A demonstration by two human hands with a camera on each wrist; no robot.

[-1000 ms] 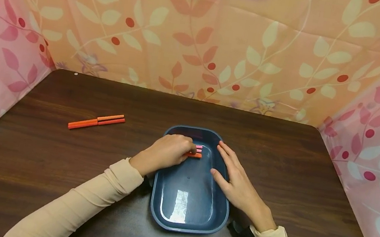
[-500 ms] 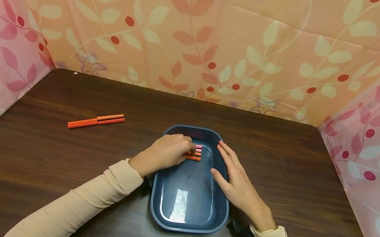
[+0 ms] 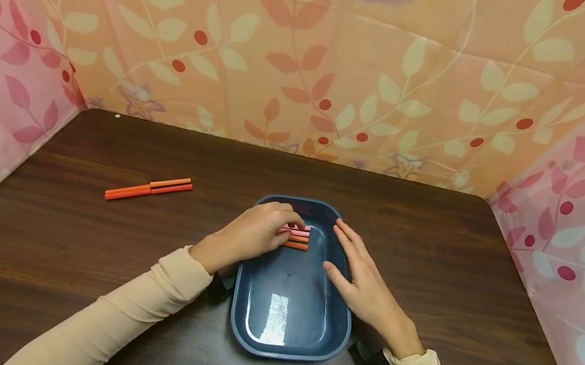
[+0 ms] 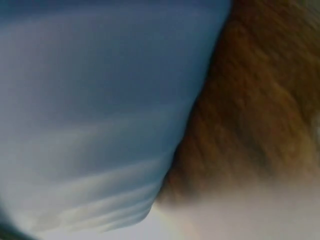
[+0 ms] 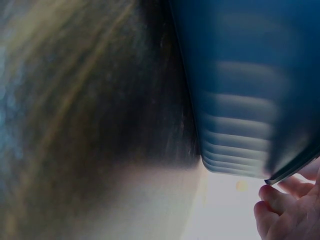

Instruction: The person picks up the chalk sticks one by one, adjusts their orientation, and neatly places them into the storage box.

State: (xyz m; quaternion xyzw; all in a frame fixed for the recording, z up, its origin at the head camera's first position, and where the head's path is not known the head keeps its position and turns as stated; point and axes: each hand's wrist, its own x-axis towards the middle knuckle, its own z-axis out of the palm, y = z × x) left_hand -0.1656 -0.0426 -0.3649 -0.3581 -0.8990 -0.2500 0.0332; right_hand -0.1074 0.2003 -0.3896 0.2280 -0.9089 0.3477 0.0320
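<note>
In the head view a dark blue plastic tray (image 3: 284, 305) stands lengthwise before me. Near its far end lie two pink marker pens (image 3: 299, 233) and two orange marker pens (image 3: 296, 246), side by side, left ends hidden by my left hand (image 3: 249, 232). That hand reaches over the left rim, with index finger and thumb bent about the pink pens. My right hand (image 3: 368, 282) lies along the right rim, fingers fairly straight, thumb over the tray's inside. The right wrist view shows its fingertips (image 5: 272, 197) at the rim. Only the tray's outer wall (image 4: 100, 100) fills the left wrist view.
Two more pens, orange and red-orange (image 3: 148, 189), lie together left of the tray on the dark wooden table (image 3: 428, 243). A small white spot (image 3: 117, 116) marks the far left table edge. Patterned cloth (image 3: 309, 55) hangs behind and at both sides.
The orange pens in the tray have come apart from each other and show more. My left hand has drawn back slightly, its index finger now over the pink pens. The right hand stays put.
</note>
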